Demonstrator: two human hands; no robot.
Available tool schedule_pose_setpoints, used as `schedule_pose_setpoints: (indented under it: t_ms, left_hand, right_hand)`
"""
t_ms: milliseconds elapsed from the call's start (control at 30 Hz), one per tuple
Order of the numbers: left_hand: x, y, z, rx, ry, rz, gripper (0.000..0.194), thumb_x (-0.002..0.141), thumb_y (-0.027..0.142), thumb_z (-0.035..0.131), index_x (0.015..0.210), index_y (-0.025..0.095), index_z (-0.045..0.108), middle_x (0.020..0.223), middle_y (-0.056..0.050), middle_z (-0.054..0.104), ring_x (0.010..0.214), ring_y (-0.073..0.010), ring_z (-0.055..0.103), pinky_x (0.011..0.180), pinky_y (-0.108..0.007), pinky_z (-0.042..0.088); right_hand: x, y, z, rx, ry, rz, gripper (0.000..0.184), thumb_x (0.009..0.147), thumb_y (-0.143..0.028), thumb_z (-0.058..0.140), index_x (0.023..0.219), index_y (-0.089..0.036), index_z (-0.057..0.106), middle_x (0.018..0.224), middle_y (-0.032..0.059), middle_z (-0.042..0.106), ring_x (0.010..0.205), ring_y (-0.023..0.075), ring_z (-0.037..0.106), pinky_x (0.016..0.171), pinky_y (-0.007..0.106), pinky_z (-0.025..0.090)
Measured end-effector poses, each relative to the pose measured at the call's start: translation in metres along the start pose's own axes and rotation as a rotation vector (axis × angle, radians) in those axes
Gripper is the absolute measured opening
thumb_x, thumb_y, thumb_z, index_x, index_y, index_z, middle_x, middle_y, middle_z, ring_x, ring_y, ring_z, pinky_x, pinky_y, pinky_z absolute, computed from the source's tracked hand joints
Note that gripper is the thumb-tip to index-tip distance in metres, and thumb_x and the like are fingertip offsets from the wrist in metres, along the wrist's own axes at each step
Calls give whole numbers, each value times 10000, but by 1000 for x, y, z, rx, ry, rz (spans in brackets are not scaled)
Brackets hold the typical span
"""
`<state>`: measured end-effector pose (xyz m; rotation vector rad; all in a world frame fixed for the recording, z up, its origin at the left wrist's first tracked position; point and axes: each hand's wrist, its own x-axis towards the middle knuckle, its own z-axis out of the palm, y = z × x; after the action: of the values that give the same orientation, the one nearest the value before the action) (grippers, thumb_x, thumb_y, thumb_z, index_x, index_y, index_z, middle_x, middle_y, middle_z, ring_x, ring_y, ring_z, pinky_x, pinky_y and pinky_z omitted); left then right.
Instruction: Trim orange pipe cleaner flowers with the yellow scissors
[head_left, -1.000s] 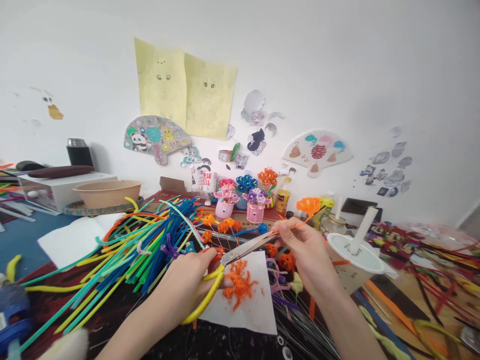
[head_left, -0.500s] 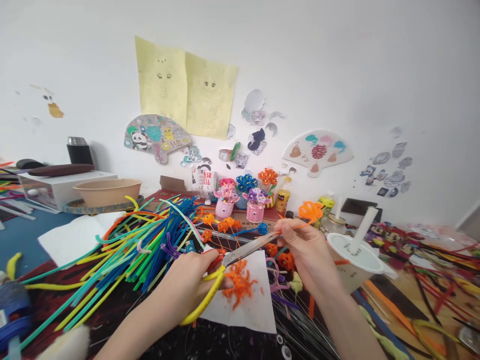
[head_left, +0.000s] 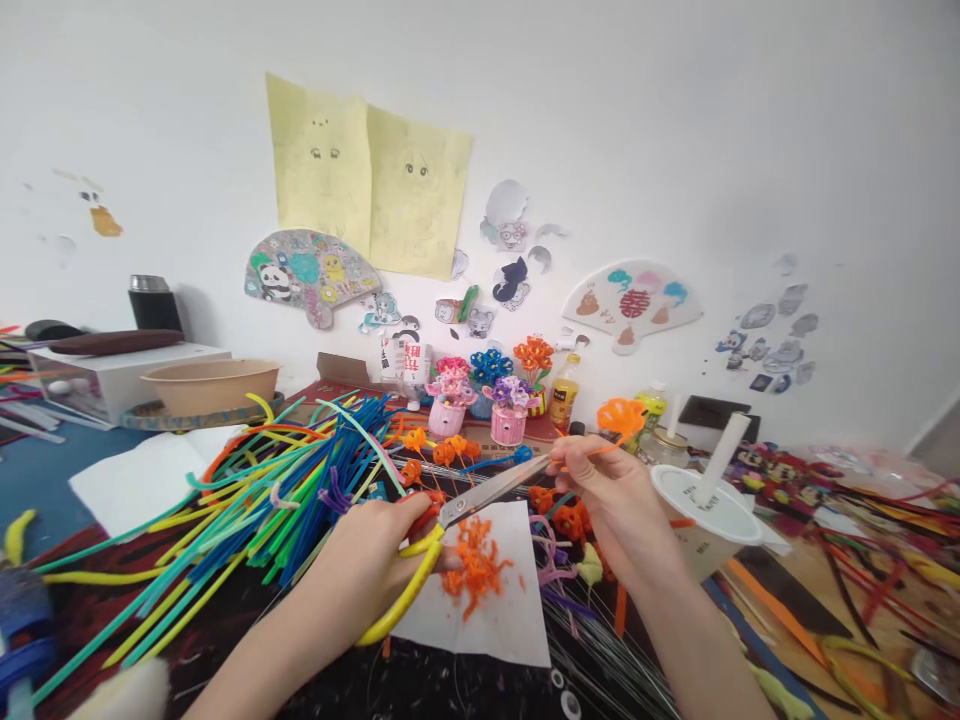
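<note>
My left hand is closed around the yellow handles of a pair of scissors, whose blades point up and right toward my other hand. My right hand pinches the thin stem of an orange pipe-cleaner flower, whose head stands above my fingers. The scissor tips meet the stem near my right fingers. Below the blades lies a white paper sheet with a small heap of orange fuzz clippings.
A big pile of coloured pipe cleaners spreads to the left. A white lidded cup with a straw stands right of my hand. Small flower pots and bottles line the wall. A tan bowl sits far left.
The flower head has risen a little and turned as my right hand shifted slightly. The scissors stay at the stem; the view drifted a bit.
</note>
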<state>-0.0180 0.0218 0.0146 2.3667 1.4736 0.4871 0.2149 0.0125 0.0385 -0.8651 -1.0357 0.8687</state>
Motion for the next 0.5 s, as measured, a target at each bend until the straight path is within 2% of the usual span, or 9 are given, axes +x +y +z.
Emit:
schedule_pose_setpoints:
  t_ms: [200, 500]
  left_hand:
    - [1, -3, 1, 11, -4, 8, 346, 788, 486, 576, 670, 238, 365, 574, 53, 432, 534, -145, 434, 528, -236, 199]
    - [1, -1, 3, -1, -51, 19, 249, 779, 457, 571, 714, 236, 477, 574, 48, 422, 521, -138, 378, 514, -234, 189]
  right_hand:
    - [1, -2, -2, -9, -38, -5, 296, 563, -443, 859, 587, -188, 709, 736, 29, 640, 612, 133, 538, 529, 244, 439]
    - [2, 1, -2, -29, -119, -37, 263, 628, -428, 827, 593, -200, 700, 764, 37, 646, 614, 136, 511, 542, 254, 443]
